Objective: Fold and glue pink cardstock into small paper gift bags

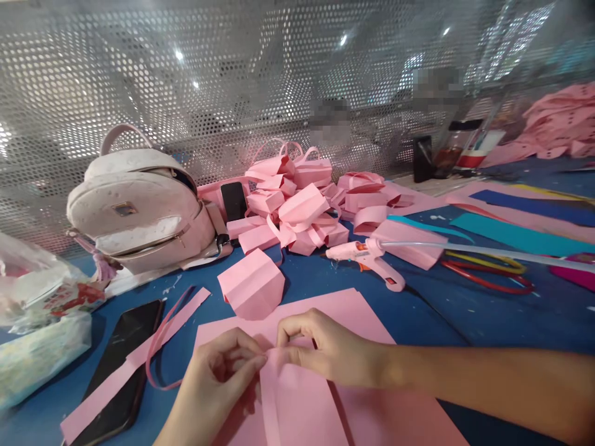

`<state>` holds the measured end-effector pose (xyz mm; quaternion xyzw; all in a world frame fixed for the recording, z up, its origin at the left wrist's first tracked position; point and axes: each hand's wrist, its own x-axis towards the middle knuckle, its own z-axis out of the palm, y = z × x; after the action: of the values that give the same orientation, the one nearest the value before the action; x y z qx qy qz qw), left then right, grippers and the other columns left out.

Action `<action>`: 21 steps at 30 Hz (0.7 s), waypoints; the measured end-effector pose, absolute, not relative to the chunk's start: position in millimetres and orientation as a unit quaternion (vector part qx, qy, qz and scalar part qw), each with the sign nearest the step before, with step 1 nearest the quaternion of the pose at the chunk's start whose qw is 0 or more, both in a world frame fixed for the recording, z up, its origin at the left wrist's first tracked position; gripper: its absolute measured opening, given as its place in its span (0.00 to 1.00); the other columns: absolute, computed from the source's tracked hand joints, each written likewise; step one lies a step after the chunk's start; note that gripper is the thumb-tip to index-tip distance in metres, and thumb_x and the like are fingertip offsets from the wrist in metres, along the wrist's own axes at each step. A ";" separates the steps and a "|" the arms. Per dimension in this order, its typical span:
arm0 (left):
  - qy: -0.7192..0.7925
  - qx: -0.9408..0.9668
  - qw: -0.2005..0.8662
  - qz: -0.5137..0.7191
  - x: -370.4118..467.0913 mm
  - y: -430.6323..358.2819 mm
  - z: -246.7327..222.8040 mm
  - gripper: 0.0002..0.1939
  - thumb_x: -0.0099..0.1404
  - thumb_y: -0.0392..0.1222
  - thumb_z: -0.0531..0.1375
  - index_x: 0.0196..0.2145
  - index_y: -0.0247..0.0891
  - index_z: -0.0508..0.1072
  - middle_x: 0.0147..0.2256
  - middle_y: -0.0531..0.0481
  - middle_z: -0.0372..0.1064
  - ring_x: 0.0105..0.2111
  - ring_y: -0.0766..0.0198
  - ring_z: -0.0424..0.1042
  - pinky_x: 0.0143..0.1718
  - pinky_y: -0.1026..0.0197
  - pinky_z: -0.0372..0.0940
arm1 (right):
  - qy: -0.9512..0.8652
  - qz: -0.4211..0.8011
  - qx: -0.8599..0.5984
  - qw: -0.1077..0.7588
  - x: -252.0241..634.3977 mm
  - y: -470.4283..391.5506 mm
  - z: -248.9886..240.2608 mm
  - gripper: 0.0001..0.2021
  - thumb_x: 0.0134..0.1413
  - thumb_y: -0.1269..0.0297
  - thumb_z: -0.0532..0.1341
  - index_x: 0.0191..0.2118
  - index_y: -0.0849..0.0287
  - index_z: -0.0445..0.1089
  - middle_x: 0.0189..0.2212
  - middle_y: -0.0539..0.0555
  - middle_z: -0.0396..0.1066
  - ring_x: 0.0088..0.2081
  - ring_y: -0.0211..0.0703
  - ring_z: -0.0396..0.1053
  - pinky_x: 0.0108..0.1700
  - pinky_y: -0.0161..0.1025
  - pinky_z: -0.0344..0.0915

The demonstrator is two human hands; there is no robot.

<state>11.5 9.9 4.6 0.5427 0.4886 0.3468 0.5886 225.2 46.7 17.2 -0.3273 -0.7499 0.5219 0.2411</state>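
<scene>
A folded piece of pink paper (pixel 304 402) is held between both hands at the bottom middle. My left hand (pixel 225 368) pinches its upper left corner between thumb and fingertips. My right hand (pixel 320 347) grips the top edge, with the thumb in front and the fingers curled behind. Beneath them lies a large pink paper sheet (pixel 353 316) on the blue table. Just beyond the hands sits a folded pink paper shape (pixel 253 282). A pink hot glue gun (pixel 367 257), with a long glue stick in its back, rests to the right.
Pink paper pieces (pixel 302 210) are heaped at the back. A white backpack (pixel 139 204), a phone (pixel 125 365) under a pink strip, and plastic bags (pixel 46 334) stand left. Coloured strips (pixel 520 232) lie right. A perforated metal screen (pixel 232 74) bounds the far side.
</scene>
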 end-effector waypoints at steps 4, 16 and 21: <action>0.494 0.534 0.592 0.347 11.3 10.5 4.5 0.22 0.60 0.58 0.67 0.29 0.35 0.72 0.17 0.54 0.66 0.16 0.69 0.66 0.19 0.67 0.66 | -0.751 0.516 -0.335 0.238 225.2 46.1 19.2 0.19 0.61 0.48 0.62 0.30 0.59 0.70 0.28 0.49 0.67 0.32 0.40 0.64 0.35 0.33 0.60; 0.481 0.533 0.588 0.373 10.2 9.5 3.7 0.18 0.61 0.54 0.68 0.28 0.34 0.73 0.18 0.52 0.70 0.16 0.68 0.70 0.19 0.68 0.65 | -0.748 0.508 -0.356 0.233 223.9 45.1 19.7 0.12 0.62 0.58 0.62 0.30 0.60 0.70 0.26 0.46 0.66 0.29 0.37 0.60 0.36 0.34 0.56; 0.487 0.530 0.603 0.343 9.8 10.9 2.1 0.17 0.61 0.53 0.68 0.33 0.34 0.75 0.18 0.53 0.69 0.16 0.69 0.68 0.19 0.69 0.64 | -0.754 0.493 -0.366 0.233 224.0 45.2 21.0 0.10 0.62 0.62 0.60 0.30 0.60 0.69 0.27 0.47 0.66 0.30 0.37 0.60 0.36 0.35 0.56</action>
<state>9.8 10.9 2.1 0.5303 0.4872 0.3427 0.6033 224.0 45.2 21.0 -0.3656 -0.7544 0.4929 0.2330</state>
